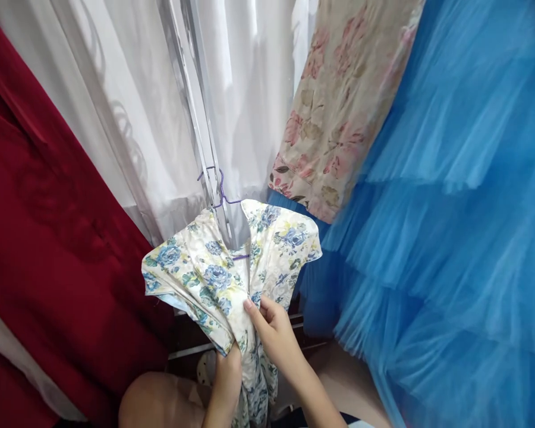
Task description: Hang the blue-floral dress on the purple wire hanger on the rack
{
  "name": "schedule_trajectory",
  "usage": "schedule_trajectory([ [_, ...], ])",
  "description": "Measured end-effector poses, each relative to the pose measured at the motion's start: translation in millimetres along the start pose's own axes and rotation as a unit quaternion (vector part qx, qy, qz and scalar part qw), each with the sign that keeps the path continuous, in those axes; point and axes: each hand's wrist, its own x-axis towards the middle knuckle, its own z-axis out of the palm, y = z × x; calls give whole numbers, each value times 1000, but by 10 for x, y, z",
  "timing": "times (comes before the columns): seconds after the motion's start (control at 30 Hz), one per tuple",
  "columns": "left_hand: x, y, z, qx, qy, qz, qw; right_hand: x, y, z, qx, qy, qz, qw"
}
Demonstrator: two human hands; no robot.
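A floral dress (216,276) is already on its purple hanger (223,191), neckline (254,252) open; your right hand (274,327) pinches it just below, your left hand (229,364) clasps it lower.

Clothes shop or wardrobe, floral garment (218,276) on hanger (223,191), blue tulle garment (441,238)

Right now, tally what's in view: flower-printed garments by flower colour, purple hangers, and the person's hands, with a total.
Blue-flowered garment: 1
Pink-flowered garment: 1
Purple hanger: 1
Hands, left hand and right hand: 2
Total: 5
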Motion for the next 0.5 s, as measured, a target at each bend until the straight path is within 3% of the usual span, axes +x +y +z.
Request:
schedule_trajectory([
  [0.1, -56, -58, -9, 5, -27, -1, 1000, -27, 0, -25, 19, 42, -3, 999],
  [0.2, -123, -133, -17, -60, -14, -26, 998, -71, 32, -42, 47, 93, -6, 995],
  [0.3, -183, -121, 0, -111, -14, -18, 994, -92, 17, -37, 37, 88, -19, 995],
  [0.5, -231, 120, 112, 17, -14, 68, 997, -61, -17, 38, 30, 69, 17, 997],
])
